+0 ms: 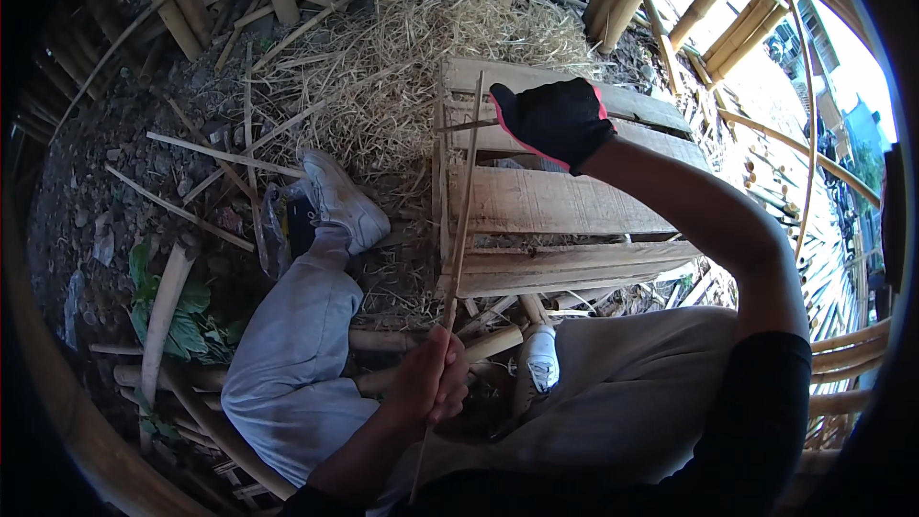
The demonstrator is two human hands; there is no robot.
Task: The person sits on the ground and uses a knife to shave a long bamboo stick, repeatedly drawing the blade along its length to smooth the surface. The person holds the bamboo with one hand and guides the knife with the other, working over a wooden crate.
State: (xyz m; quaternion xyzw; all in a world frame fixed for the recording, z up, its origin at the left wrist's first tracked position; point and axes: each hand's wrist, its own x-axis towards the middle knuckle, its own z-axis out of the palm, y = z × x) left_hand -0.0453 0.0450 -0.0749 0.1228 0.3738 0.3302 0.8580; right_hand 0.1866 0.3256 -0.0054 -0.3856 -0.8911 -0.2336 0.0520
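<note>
Two hands are seen from above, working one thin bamboo strip [459, 230] that runs steeply from the lap up over a wooden pallet [565, 201]. At far left, one green leafy plant [187, 316] is seen beside thick bamboo poles [163, 311] lying on littered ground. Two white shoes are counted: one [343, 199] stretched out to the left beside a heap of dry straw [402, 77], the other [542, 356] tucked just below the pallet. The left hand [433, 378], bare, is closed in a fist around the strip's lower part, above the lap. Little open room is left around it, between the two knees. Further right, the right hand [555, 120], in a black glove with pink edging, is curled around the strip's upper end, above the pallet's four visible boards. Stacked bamboo is seen along the right rim.
</note>
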